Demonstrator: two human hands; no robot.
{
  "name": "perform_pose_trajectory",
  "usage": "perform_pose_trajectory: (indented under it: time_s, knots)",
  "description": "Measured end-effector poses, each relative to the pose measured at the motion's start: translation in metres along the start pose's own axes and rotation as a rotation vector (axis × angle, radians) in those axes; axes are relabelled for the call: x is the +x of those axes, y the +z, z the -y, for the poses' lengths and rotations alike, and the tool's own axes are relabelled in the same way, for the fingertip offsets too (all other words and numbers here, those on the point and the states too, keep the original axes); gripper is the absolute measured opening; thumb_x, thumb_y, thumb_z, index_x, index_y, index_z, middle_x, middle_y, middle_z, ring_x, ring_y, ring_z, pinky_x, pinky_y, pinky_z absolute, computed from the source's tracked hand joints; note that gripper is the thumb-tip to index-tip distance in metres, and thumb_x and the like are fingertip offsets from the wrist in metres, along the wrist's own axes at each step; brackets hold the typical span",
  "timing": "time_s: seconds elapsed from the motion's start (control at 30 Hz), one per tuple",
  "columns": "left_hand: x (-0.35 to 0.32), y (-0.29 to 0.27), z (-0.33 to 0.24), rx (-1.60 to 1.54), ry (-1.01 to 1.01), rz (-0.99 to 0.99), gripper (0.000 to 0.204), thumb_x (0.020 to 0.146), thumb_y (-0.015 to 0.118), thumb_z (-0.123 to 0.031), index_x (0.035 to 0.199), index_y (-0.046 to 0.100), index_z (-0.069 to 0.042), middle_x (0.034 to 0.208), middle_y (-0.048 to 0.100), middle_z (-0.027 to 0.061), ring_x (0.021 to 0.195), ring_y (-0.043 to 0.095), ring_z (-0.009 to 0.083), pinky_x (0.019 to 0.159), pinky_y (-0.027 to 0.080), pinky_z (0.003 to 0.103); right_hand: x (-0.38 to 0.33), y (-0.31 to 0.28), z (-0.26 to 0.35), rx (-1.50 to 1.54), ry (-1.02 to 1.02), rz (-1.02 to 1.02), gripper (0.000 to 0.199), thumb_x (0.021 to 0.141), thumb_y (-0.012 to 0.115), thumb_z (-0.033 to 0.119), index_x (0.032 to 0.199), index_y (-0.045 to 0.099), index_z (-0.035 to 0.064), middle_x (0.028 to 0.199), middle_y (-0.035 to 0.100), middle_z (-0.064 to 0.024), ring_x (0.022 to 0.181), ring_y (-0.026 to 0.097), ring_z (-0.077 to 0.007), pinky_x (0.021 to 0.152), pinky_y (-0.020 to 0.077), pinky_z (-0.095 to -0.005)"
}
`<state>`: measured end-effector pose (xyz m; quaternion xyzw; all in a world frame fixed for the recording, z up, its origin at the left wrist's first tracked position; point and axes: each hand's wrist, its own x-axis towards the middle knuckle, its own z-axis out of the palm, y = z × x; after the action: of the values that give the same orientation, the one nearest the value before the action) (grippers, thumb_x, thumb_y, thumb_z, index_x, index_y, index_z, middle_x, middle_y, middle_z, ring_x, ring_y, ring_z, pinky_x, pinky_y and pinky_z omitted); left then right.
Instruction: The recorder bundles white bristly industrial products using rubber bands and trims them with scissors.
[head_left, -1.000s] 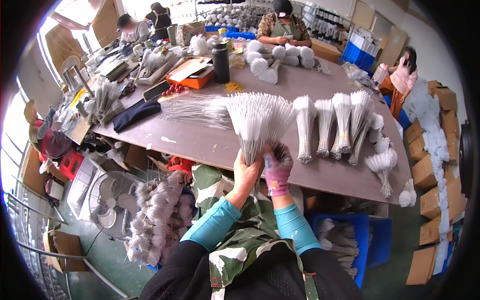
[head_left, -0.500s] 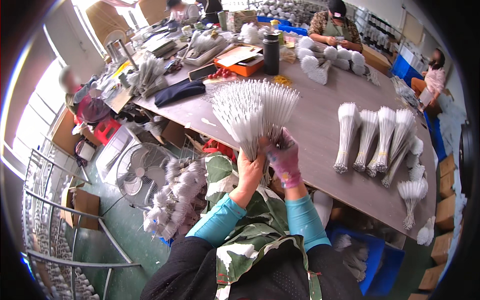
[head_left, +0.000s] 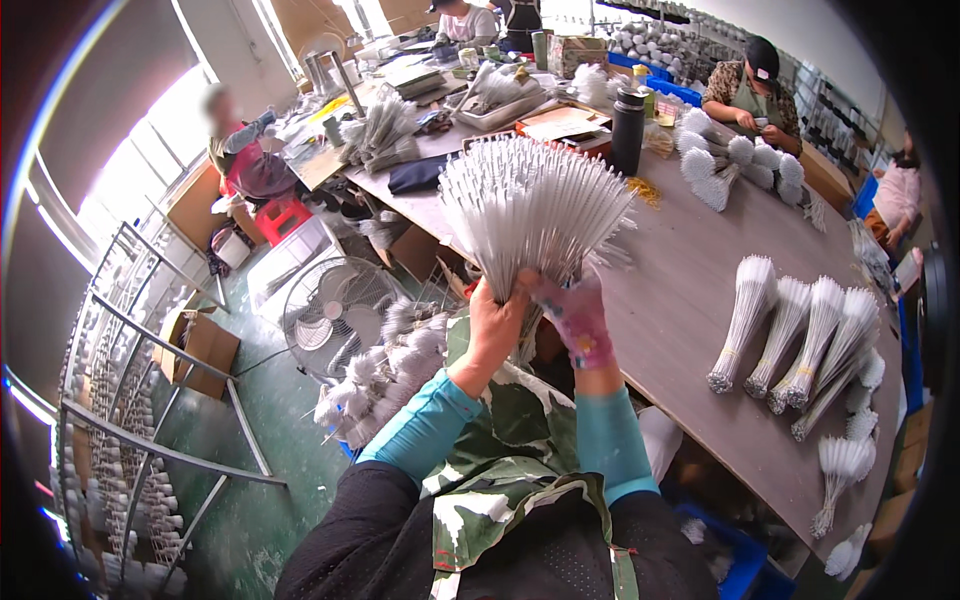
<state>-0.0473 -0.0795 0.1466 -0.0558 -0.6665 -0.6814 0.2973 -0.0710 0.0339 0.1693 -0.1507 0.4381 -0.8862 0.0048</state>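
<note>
A thick bundle of thin wire-stemmed brushes with white bristle heads (head_left: 535,205) stands upright in front of me, heads fanned out at the top. My left hand (head_left: 490,335), bare, is wrapped round the wire stems from the left. On the right side of the same stems, my right hand (head_left: 580,322), in a pink patterned glove, grips with its fingers closed. The lower stem ends are mostly hidden behind my hands and apron. To the right on the table lie several tied brush bundles (head_left: 748,315), heads pointing away from me.
A black bottle (head_left: 627,132), a dark blue cloth (head_left: 418,174) and an orange tray holding papers stand beyond the bundle. A co-worker (head_left: 755,100) sits at the far right beside more brush bundles. A floor fan (head_left: 340,318) and metal rack (head_left: 170,350) are left.
The view has turned left, so the table things sit farther right. The brush heads have merged from two clumps into one wider fan. Both hands stay on the stems.
</note>
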Motion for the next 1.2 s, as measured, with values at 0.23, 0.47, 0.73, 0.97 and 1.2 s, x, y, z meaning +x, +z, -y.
perform_pose_trajectory:
  time_s: [0.23, 0.47, 0.73, 0.97, 1.2]
  knots:
    - [0.013, -0.017, -0.019, 0.147, -0.202, 0.132, 0.029, 0.086, 0.064, -0.028, 0.094, 0.066, -0.001, 0.071, 0.066, 0.0028, 0.065, 0.059, 0.0089, 0.060, 0.047, 0.026, 0.006, 0.006, -0.006, -0.253, -0.283, -0.265, 0.019, 0.081, 0.070, 0.009, 0.096, 0.063, 0.0005, 0.085, 0.065, -0.0010, 0.074, 0.057, -0.0073, 0.068, 0.0461, -0.0232]
    - [0.002, -0.020, -0.008, 0.127, -0.197, 0.073, 0.028, 0.086, 0.064, -0.029, 0.090, 0.067, -0.001, 0.072, 0.066, 0.0025, 0.066, 0.057, 0.0062, 0.060, 0.046, 0.026, -0.002, 0.000, -0.003, -0.228, -0.237, -0.330, 0.019, 0.081, 0.070, 0.010, 0.095, 0.063, -0.0002, 0.084, 0.065, -0.0007, 0.074, 0.057, -0.0068, 0.067, 0.0460, -0.0229]
    - [0.003, -0.013, -0.005, 0.269, -0.085, 0.075, 0.025, 0.087, 0.062, -0.025, 0.092, 0.065, 0.000, 0.072, 0.066, 0.0076, 0.064, 0.059, 0.0115, 0.060, 0.047, 0.029, -0.026, 0.013, 0.015, -0.314, -0.207, -0.027, 0.034, 0.074, 0.075, 0.006, 0.103, 0.059, -0.0014, 0.096, 0.065, -0.0062, 0.083, 0.061, -0.0111, 0.074, 0.0483, -0.0250]
    - [-0.001, -0.008, -0.030, 0.470, -0.132, 0.309, 0.029, 0.089, 0.058, -0.026, 0.099, 0.061, 0.001, 0.079, 0.066, 0.0121, 0.071, 0.058, 0.0138, 0.066, 0.047, 0.032, -0.022, 0.003, 0.006, -0.376, -0.179, -0.186, 0.025, 0.077, 0.072, 0.006, 0.098, 0.060, -0.0016, 0.091, 0.066, -0.0057, 0.081, 0.061, -0.0117, 0.074, 0.0481, -0.0258]
    - [0.011, -0.019, -0.035, 0.494, -0.194, 0.569, 0.032, 0.087, 0.056, -0.026, 0.103, 0.059, 0.001, 0.087, 0.064, 0.0215, 0.085, 0.062, 0.0336, 0.075, 0.047, 0.039, -0.020, -0.004, 0.006, -0.373, -0.265, -0.323, 0.027, 0.077, 0.073, 0.010, 0.097, 0.061, -0.0029, 0.088, 0.066, -0.0057, 0.075, 0.061, -0.0124, 0.071, 0.0483, -0.0266]
